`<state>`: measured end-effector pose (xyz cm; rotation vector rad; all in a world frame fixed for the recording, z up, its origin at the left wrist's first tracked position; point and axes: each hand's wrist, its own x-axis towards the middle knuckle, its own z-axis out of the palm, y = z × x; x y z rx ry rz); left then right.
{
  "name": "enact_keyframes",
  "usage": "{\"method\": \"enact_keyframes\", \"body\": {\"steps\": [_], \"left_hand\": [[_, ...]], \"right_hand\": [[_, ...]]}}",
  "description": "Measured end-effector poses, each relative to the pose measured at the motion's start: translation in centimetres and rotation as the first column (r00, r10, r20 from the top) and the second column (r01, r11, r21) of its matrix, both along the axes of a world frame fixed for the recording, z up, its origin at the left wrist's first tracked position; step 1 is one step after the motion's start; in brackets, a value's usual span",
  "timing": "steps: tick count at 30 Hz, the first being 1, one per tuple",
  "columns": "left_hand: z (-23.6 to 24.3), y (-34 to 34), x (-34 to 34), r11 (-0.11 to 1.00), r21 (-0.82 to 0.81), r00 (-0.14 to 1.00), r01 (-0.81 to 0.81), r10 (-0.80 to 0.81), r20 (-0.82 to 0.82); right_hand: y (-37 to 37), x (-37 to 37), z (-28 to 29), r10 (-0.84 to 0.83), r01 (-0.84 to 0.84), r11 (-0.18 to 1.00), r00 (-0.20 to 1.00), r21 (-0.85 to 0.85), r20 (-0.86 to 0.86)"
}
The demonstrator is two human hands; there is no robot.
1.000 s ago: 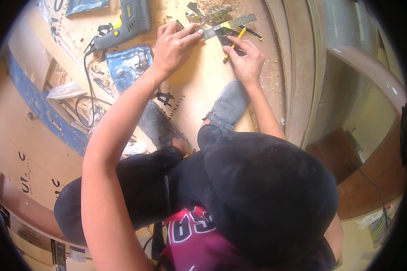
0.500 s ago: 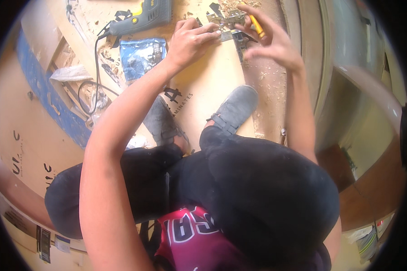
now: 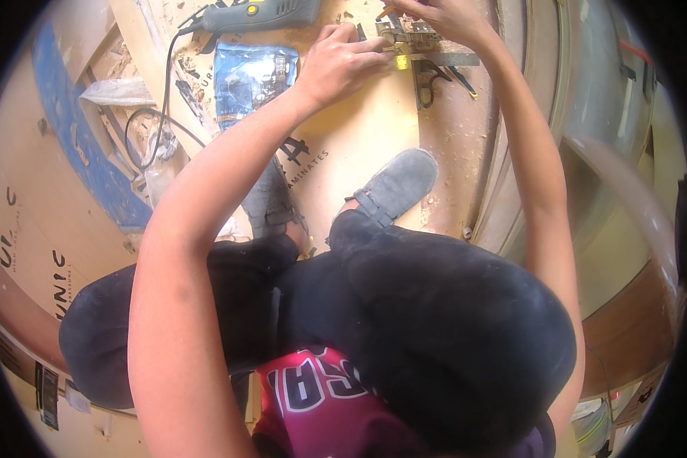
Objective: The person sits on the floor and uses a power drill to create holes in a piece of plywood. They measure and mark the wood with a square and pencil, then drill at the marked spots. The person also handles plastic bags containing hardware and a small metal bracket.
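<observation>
My left hand (image 3: pixel 343 65) is curled at the left end of a steel ruler (image 3: pixel 453 59), fingertips pressing on it beside a small yellow piece (image 3: pixel 402 62). My right hand (image 3: pixel 424 11) is at the top edge, fingers closed on a yellow pencil (image 3: pixel 385 13), partly hidden, above metal hinge-like fittings (image 3: pixel 417 40). Under the ruler are dark tool parts (image 3: pixel 433 80) at the edge of the pale board (image 3: pixel 374 122). A blue plastic packet (image 3: pixel 248 80) lies left of my left hand.
A grey-and-yellow power drill (image 3: pixel 271 15) with a black cord (image 3: pixel 158 130) lies at the upper left. Wood shavings, scraps and a blue strip (image 3: pixel 107 168) are at the left. My sandalled foot (image 3: pixel 393 183) rests on the board. Curved wooden panels (image 3: pixel 641 198) stand at the right.
My right hand has lifted from the ruler and moved up and rightward to the top edge with the pencil. My left hand has shifted right in view, still at the ruler.
</observation>
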<state>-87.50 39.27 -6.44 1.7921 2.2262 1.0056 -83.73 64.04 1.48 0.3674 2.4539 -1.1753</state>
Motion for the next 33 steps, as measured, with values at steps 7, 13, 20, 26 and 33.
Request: {"method": "enact_keyframes", "body": {"steps": [7, 13, 20, 26, 33], "left_hand": [[-0.2, 0.2, 0.1, 1.000, 0.022, 1.000, -0.002, 0.002, -0.010], [-0.1, 0.2, 0.1, 1.000, 0.003, 1.000, -0.002, 0.002, -0.021], [-0.3, 0.3, 0.2, 1.000, 0.010, 1.000, -0.005, 0.005, 0.006], [-0.3, 0.1, 0.1, 1.000, -0.010, 1.000, -0.004, 0.004, -0.002], [-0.2, -0.3, -0.1, 0.996, -0.084, 1.000, 0.012, -0.012, 0.001]], "right_hand": [[0.1, -0.5, -0.6, 0.050, -0.051, 0.998, 0.998, 0.031, 0.034], [-0.1, -0.8, -0.4, 0.054, -0.055, 0.998, 0.996, 0.010, 0.075], [1.4, 0.2, -1.8, 0.002, -0.010, 0.990, 0.998, -0.143, -0.060], [1.1, -0.6, -1.7, 0.026, -0.019, 0.996, 0.996, -0.083, 0.086], [-0.3, -0.9, -0.4, 0.056, -0.056, 0.998, 0.998, -0.007, 0.013]]}}
